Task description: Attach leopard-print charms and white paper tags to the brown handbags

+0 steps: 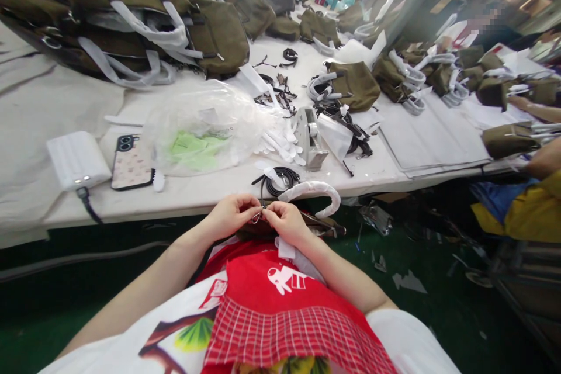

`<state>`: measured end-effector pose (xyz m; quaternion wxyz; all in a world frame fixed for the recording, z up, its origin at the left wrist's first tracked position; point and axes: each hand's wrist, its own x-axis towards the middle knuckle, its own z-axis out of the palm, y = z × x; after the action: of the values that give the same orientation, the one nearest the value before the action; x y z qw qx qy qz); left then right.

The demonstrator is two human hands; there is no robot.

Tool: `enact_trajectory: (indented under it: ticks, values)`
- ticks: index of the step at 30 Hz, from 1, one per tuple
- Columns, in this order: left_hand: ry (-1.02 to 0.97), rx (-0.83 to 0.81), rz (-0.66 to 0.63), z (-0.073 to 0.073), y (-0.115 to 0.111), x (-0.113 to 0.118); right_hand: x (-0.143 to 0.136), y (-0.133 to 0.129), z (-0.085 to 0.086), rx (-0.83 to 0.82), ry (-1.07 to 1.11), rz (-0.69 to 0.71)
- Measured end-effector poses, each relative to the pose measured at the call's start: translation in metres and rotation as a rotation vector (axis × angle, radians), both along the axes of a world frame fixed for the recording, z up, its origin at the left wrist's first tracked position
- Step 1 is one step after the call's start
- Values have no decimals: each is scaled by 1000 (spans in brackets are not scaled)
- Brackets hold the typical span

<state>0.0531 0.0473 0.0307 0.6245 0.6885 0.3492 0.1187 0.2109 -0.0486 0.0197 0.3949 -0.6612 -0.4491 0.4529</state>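
Observation:
My left hand (pixel 234 214) and my right hand (pixel 284 220) meet at the table's front edge, fingertips pinched around a thin black strap with a small metal clasp (pixel 256 218). From there the strap runs up to a coiled black strap (pixel 284 180) on the table, which has a white wrapped piece on it. Below my hands a dark olive bag (pixel 322 223) rests at my lap, mostly hidden. Its white-wrapped handle (pixel 316 188) arches up beside my right hand.
A tape dispenser (pixel 310 140), white paper strips (pixel 280 143) and a clear plastic bag (pixel 205 128) lie ahead. To the left are a phone (pixel 131 163) and a white power bank (pixel 79 160). Olive bags (pixel 355 85) line the table. Co-workers sit further back and right.

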Motion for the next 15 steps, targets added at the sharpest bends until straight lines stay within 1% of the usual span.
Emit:
enact_trajectory:
  ticks: [1,4,6,10,11,12,13,15]
  values:
    - [-14,-24,13,-1,1,0,1,-1,2,13,-28,-8]
    - [-31,-20,35,0,6,-2,7,-5,7,77,-87,-59]
    - [-40,-50,8,2,8,-4,11,-8,10,102,-87,-78]
    - [-65,-202,-47,2,9,-4,16,-13,14,108,-92,-79]
    - [-56,-192,-36,1,9,-3,17,-14,15,115,-103,-84]
    - [-34,-136,-11,1,9,-2,18,-15,16,123,-118,-88]
    - [-1,-35,26,1,8,-1,19,-16,17,133,-140,-94]
    - [63,241,135,4,7,0,21,-17,19,157,-208,-108]
